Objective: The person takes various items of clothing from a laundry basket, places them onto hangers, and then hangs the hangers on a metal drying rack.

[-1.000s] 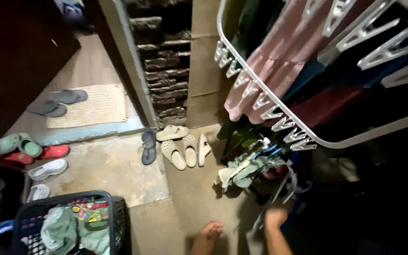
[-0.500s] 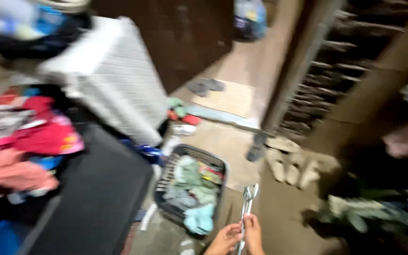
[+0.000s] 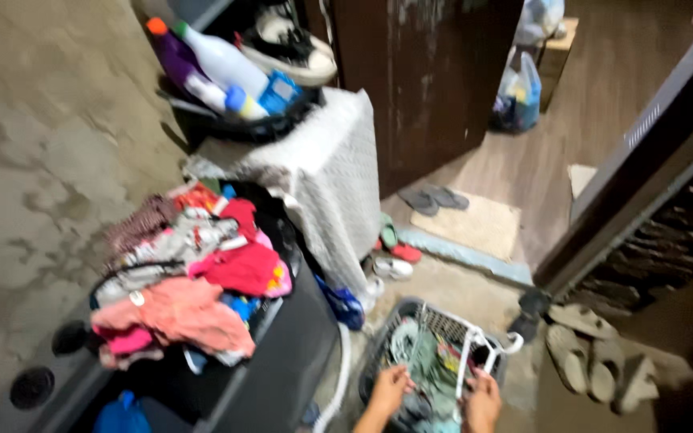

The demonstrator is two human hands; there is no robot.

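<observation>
Left hand (image 3: 389,388) curled, gripping cloth at basket's 7 o'clock | right hand (image 3: 483,398) pinching white plastic hanger (image 3: 475,353) | dark mesh laundry basket (image 3: 387,341) holds crumpled greenish clothes (image 3: 431,377) | soft garment heap (image 3: 186,273) at 9 o'clock

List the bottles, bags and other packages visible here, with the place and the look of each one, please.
White bottle: lying tilted in the dark basin, top left; tall, white.
Purple bottle: beside it in the same basin; purple with an orange cap.
Blue packet: right part of the basin; small, blue and white.
Plastic bag: on the wooden floor by the dark door; bluish, bulging.
No signs or screens are visible.
</observation>
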